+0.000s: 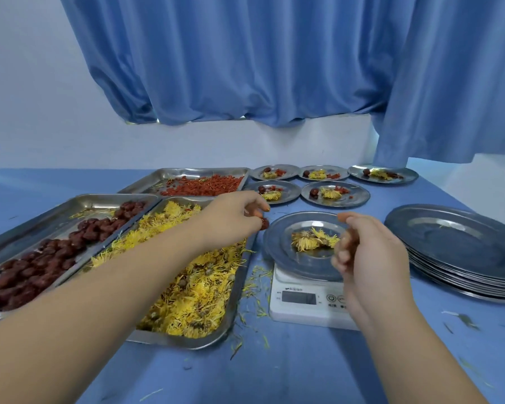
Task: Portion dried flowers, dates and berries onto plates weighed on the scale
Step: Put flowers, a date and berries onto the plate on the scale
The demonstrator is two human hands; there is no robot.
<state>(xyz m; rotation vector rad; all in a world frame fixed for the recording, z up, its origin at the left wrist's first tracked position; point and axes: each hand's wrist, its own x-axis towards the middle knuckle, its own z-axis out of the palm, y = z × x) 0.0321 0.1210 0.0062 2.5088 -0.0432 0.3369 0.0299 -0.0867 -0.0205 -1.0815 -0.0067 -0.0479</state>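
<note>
Scale on the bench, plate on top.
Three trays lie to its left, five filled plates behind, a plate stack right.

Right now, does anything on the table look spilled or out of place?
Yes: loose yellow petals lie scattered on the blue table between the flower tray and the scale; a few strays also sit in the date tray. The left hand holds a date; nothing else stands out.
</note>
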